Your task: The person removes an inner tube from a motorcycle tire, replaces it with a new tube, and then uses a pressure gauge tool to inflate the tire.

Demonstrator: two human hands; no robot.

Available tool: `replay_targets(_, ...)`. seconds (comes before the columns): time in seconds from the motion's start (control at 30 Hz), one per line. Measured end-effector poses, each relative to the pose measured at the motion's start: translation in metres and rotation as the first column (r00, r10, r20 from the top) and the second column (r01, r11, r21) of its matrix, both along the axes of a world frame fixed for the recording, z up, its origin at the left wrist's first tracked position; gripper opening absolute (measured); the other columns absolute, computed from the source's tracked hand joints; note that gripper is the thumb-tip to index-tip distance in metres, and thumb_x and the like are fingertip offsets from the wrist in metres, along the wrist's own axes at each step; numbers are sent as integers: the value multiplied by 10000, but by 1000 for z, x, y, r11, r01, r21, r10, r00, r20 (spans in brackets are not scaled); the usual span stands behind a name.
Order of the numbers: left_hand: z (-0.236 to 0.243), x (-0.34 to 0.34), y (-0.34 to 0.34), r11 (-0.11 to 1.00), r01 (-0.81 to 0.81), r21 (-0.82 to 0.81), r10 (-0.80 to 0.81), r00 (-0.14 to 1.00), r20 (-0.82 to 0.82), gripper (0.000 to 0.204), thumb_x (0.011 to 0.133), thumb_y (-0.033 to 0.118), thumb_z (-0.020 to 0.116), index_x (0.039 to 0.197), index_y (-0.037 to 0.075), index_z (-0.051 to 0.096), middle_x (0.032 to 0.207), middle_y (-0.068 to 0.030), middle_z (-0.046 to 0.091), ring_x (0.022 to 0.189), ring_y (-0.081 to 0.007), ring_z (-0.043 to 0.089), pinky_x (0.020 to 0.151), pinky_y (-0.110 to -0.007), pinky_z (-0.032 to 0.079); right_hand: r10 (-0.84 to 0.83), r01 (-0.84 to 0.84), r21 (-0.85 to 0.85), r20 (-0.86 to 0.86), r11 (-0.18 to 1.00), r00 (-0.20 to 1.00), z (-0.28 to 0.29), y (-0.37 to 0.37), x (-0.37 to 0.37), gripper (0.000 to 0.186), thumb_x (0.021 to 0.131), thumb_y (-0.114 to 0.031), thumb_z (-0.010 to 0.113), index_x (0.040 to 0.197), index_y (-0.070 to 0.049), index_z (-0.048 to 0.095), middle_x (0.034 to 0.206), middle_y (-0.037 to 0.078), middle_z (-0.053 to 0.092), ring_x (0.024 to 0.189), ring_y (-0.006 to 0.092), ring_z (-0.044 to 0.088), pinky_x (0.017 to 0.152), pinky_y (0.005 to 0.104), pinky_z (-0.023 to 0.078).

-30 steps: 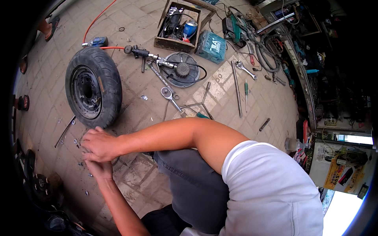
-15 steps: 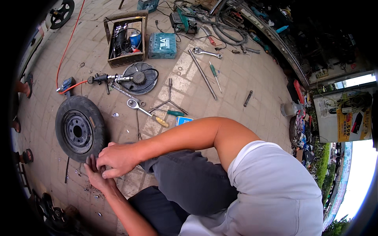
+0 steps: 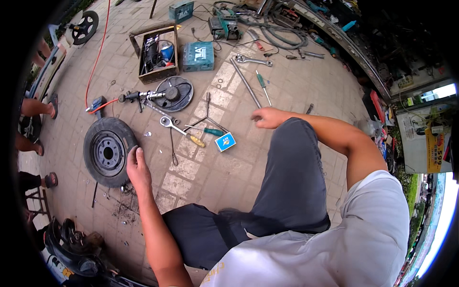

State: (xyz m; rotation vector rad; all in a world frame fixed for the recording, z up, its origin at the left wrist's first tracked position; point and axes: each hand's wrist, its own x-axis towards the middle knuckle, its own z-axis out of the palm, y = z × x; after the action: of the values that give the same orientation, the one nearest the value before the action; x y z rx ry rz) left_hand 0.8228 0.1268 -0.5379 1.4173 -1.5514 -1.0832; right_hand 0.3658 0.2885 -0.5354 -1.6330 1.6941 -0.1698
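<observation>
A black tyre on a dark steel wheel rim (image 3: 114, 166) is on the paving at my left. My left hand (image 3: 138, 171) is open, its fingers stretched along the tyre's right edge. Off to the right, my right hand (image 3: 269, 117) hovers past my raised knee, by the near end of a long metal rod (image 3: 245, 81). Its fingers look bent but are smeared and partly hidden, so I cannot see whether they hold anything. Between the hands lie a small blue box (image 3: 225, 142), a green-handled screwdriver (image 3: 213, 131), a Y-shaped socket wrench (image 3: 207, 109) and a ratchet wrench (image 3: 166, 122).
A wooden toolbox (image 3: 159, 74) and a teal battery-like box (image 3: 198, 56) stand farther off. An air tool (image 3: 98, 104) on an orange hose lies beyond the wheel. Cables (image 3: 282, 43) and a workbench edge are at far right. Another person's foot (image 3: 51, 180) is at left.
My right hand has left the tyre and my left hand, swinging far right toward the rod. My left hand has moved up along the tyre's side. My view has shifted, showing more of my legs.
</observation>
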Motion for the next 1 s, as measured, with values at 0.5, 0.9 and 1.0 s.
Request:
replay_targets(0.5,69,-184,79,847,490,205,-502,612,612,383,842,313,659,1130,62,630,1170,-134,610,1146,-309,506,953,-453,371,-371,374,165,-50,913,927,-41,42,-200,417,826,-271,646,1084,55,614,1032,210,662,952,297,652,823,369,509)
replay_targets(0.9,271,-321,184,713,431,553,-629,742,232,298,902,229,593,1041,-27,657,926,-185,688,864,-269,671,778,-358,511,-592,562,360,-31,745,805,259,271,-274,415,838,-384,646,1059,-33,648,984,178,672,920,317,645,803,378,502)
replay_targets(1.0,319,-391,138,665,511,545,-715,648,264,312,899,247,588,1034,-26,657,896,-159,689,811,-225,660,739,-335,509,-761,736,345,-85,583,643,293,348,-309,394,822,-396,641,997,-47,693,1000,172,679,957,311,642,821,379,498)
